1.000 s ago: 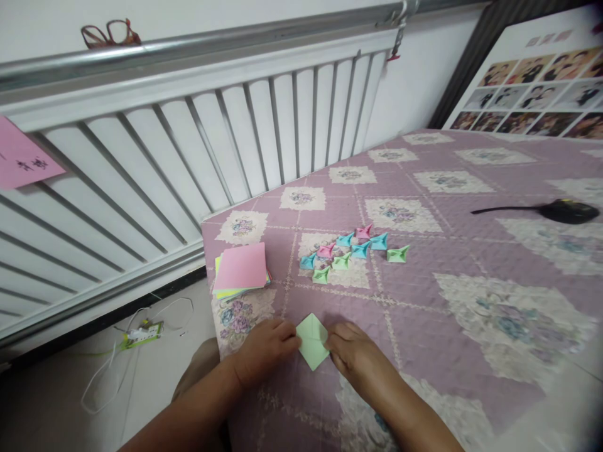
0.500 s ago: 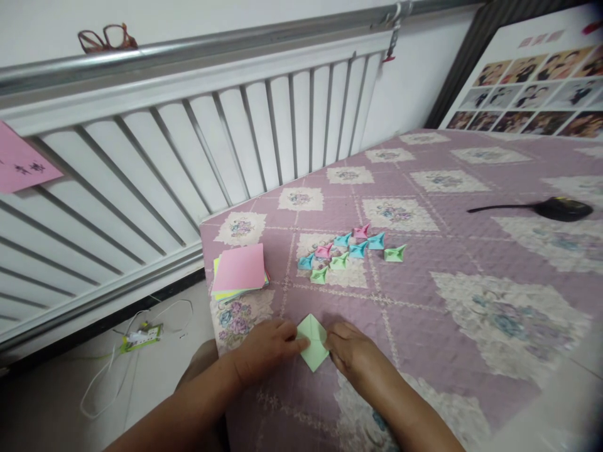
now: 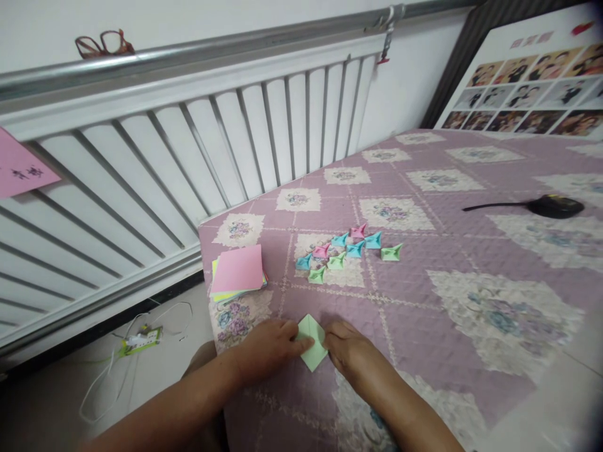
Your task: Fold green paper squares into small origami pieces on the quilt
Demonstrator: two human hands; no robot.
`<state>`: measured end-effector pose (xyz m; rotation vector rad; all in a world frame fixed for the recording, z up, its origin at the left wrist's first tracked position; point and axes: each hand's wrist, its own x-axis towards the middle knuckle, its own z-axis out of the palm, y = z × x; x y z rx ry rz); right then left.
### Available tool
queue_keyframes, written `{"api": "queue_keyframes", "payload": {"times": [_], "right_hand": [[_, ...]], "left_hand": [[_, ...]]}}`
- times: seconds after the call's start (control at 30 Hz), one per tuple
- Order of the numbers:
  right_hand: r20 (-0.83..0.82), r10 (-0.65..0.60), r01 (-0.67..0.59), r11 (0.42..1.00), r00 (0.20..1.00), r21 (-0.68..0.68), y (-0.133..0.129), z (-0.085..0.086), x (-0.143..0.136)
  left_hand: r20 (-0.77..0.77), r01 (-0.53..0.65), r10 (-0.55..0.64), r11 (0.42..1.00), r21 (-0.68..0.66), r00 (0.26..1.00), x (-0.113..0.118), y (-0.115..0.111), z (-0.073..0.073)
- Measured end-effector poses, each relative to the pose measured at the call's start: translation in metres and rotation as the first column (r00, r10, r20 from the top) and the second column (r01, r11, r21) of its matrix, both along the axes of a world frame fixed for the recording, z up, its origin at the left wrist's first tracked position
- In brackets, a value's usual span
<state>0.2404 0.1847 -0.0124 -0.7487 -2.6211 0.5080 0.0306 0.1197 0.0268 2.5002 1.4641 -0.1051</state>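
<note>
A: State the position of the green paper square (image 3: 311, 343).

B: It lies flat on the quilted bed cover (image 3: 471, 263), standing on one corner as a diamond, just nearer the person than the stack of coloured sheets (image 3: 237, 271) and the cluster of small folded pieces (image 3: 346, 251).

A: Hand condition?

B: The left hand (image 3: 268, 346) presses its fingertips down on the left corner of the green paper square. The right hand (image 3: 348, 348) presses on its right corner. Neither hand lifts it; both are partly curled.

A: Handling properties?

B: Judged light, thin and easily creased. It will likely slide on the fabric unless pinned. Hold at opposite corners or along a crease, with fingertips only; the soft cover gives little backing for firm pressing.
</note>
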Motion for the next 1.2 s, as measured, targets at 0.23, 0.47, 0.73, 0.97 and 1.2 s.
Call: {"api": "queue_keyframes", "payload": {"times": [0.23, 0.47, 0.73, 0.97, 1.2], "right_hand": [[-0.012, -0.081, 0.08, 0.997, 0.997, -0.023, 0.0, 0.012, 0.014], [-0.035, -0.371, 0.369, 0.928, 0.928, -0.05, -0.011, 0.013, -0.015], [0.067, -0.422, 0.425, 0.903, 0.904, -0.056, -0.01, 0.006, -0.024], [0.031, -0.438, 0.438, 0.899, 0.899, -0.002, -0.014, 0.007, -0.025], [0.063, -0.511, 0.51, 0.859, 0.857, 0.029, -0.013, 0.009, -0.02]], "left_hand": [[0.018, -0.004, 0.004, 1.0, -0.006, 1.0, 0.002, -0.001, 0.005], [-0.17, 0.097, -0.078, 0.989, 0.108, 0.982, 0.006, -0.001, 0.005], [-0.151, 0.028, -0.003, 0.986, 0.163, 0.988, 0.003, -0.009, 0.0], [-0.136, -0.081, 0.106, 0.981, 0.176, 0.985, 0.001, -0.016, -0.008], [-0.098, -0.116, 0.134, 0.978, 0.172, 0.986, -0.005, -0.025, -0.013]]}}
